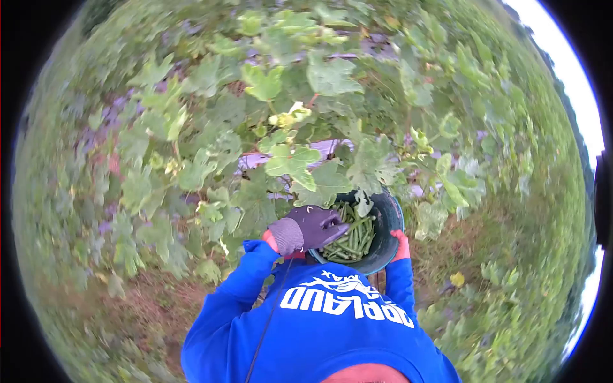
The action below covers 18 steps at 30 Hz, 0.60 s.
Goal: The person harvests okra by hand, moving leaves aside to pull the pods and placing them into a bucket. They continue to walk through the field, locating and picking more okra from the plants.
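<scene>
A dark bucket (387, 220) with a bluish rim is held against the front of my body. Many slim green okra pods (354, 241) lie inside it. My left hand (314, 228), in a dark purple-grey knitted glove, is over the bucket's left side, right by the pods. Its fingers are curled inward; what they hold, if anything, is hidden. On the right, my bare right hand (400, 244) grips the bucket's rim, its fingers partly out of sight. A leaf (363, 204) hangs over the bucket's far edge.
Leafy okra plants (290, 163) crowd in front and on both sides, with pale yellowish buds (290, 116) among them. Purple-grey ground sheeting (322, 150) shows between leaves. Dry grassy soil (150, 297) lies at left. A thin dark cord (268, 322) crosses my blue shirt.
</scene>
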Available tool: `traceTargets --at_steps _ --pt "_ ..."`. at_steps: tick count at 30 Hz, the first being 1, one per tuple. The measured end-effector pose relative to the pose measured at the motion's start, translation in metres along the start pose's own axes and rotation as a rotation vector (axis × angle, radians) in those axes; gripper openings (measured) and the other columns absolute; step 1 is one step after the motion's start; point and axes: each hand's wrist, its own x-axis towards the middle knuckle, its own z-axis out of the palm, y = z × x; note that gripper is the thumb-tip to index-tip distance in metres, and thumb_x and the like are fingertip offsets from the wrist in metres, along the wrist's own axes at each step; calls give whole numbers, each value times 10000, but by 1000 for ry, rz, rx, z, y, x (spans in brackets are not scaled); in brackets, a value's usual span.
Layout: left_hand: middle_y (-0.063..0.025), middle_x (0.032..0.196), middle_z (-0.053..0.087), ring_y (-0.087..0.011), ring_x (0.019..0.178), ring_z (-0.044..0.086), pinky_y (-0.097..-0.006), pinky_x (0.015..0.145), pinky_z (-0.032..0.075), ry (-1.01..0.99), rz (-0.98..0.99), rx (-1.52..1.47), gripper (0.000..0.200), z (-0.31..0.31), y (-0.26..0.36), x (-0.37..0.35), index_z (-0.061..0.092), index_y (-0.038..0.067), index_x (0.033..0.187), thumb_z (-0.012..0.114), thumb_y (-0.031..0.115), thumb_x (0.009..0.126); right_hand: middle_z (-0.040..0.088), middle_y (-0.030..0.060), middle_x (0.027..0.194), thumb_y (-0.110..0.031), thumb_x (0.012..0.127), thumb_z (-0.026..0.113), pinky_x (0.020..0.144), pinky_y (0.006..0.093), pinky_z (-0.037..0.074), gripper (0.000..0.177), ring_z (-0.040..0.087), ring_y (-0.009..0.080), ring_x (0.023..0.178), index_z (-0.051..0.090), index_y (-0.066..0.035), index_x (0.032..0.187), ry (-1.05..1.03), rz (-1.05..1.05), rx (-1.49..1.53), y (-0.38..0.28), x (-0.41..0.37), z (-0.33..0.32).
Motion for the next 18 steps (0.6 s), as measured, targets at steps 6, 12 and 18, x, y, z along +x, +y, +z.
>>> traceTargets --at_steps 6,12,18 --pt "-150 809 659 -350 760 642 -431 681 508 -140 242 63 309 4 -34 39 628 100 967 536 389 905 609 95 1002 -261 737 668 822 348 471 446 591 206 906 569 -10 1092 193 -302 -203 16 -40 13" --pt "-172 891 651 -349 836 634 -421 731 504 -290 397 90 323 8 -54 58 614 94 989 506 390 920 595 91 977 -239 764 704 827 304 446 452 567 174 892 557 16 1107 347 -763 -582 27 -88 6" --pt "-149 1003 642 -339 888 622 -394 770 504 -333 445 147 256 18 -6 101 617 55 1044 547 262 911 542 107 866 -513 828 554 650 243 389 508 510 155 722 607 -14 749 -326 -1009 -497 -88 -240 144"
